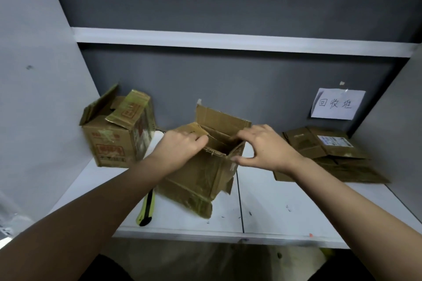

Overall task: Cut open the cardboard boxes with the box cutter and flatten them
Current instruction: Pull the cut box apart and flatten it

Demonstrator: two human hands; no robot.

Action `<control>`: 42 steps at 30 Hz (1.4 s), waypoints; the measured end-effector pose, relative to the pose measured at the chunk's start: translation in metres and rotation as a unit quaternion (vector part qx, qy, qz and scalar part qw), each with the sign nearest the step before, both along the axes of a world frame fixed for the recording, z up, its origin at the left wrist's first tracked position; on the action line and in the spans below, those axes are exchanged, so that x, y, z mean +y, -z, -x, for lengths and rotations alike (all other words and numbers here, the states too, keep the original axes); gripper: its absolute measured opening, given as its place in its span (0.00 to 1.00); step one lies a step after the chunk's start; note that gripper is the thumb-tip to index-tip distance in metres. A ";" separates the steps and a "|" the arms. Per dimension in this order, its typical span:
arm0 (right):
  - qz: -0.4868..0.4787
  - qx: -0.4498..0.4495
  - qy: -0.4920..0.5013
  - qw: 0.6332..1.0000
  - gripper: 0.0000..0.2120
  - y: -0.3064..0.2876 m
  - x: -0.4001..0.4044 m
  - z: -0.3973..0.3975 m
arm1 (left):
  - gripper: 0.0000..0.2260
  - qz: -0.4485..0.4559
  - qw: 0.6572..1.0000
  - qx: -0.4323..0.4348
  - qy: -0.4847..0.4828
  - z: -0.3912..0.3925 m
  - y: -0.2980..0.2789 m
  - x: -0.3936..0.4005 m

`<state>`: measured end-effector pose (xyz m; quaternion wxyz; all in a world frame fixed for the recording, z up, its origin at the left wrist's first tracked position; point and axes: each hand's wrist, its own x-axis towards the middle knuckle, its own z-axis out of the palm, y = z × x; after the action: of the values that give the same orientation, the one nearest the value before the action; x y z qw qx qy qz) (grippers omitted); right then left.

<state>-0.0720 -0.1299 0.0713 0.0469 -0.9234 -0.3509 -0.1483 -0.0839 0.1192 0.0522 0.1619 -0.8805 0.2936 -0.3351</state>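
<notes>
Reaching forward over the white table (285, 191), both bare forearms stretched out from the bottom corners of the view and met at the open top of the middle cardboard box (201, 173). The left hand (180, 146) lay knuckles-up on the box's left top flap, its fingers curled over the flap's edge and holding it. The right hand (265, 146) sat at the right rim, fingers bent over the top edge and the thumb pressed against the outer side wall, pinching that wall.

Two boxes stood unflattened: the one between the hands, tilted with a loose bottom flap, and a printed box (116, 134) with raised flaps, well apart at the back left. A stack of flattened cardboard (328, 155) lay at the right; how many pieces it held could not be told. Above it, one paper sign (336, 104) with handwritten characters was stuck to the grey back panel.

One yellow-and-black box cutter (147, 210) lay on the table, in neither hand, just under the left forearm and beside the middle box's near left corner.
</notes>
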 end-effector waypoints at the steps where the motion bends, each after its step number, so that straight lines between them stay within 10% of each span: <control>1: 0.022 -0.014 -0.004 1.000 0.28 0.000 0.008 0.002 | 0.19 0.000 1.000 -0.005 0.004 0.000 0.001 -0.004; 8: 0.129 -0.061 -0.001 0.990 0.17 0.011 0.024 -0.004 | 0.16 0.028 0.999 -0.024 0.040 0.000 0.004 -0.024; 12: 0.155 -0.107 -0.009 0.982 0.10 0.029 0.010 -0.004 | 0.19 0.135 0.983 0.123 0.012 0.016 -0.016 -0.021; 16: 0.135 -0.202 -0.047 0.969 0.12 0.037 -0.002 0.008 | 0.22 0.444 0.831 0.321 -0.099 0.007 -0.044 -0.013; 20: 0.124 -0.282 -0.087 0.947 0.14 0.041 -0.009 0.020 | 0.36 0.311 0.718 0.560 -0.272 -0.019 -0.046 -0.004; 24: 0.133 -0.318 -0.107 0.933 0.15 0.048 -0.006 0.026 | 0.54 0.219 0.745 0.521 -0.354 -0.029 -0.014 -0.022; 28: 0.128 -0.326 -0.103 0.931 0.15 0.050 -0.007 0.026 | 0.45 0.262 0.767 0.485 -0.329 -0.030 -0.001 -0.025; 34: 0.064 -0.279 -0.045 0.957 0.13 0.044 -0.030 0.018 | 0.12 0.610 0.563 0.543 -0.128 -0.023 -0.034 0.007; 42: -0.018 -0.197 0.030 0.980 0.09 0.001 -0.017 0.003 | 0.23 0.698 0.454 0.542 -0.115 -0.025 -0.017 0.031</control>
<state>-0.0749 -0.1474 0.0699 -0.0108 -0.8851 -0.3226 -0.3352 -0.0586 0.1500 0.0696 -0.6618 -0.7278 -0.1145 0.1388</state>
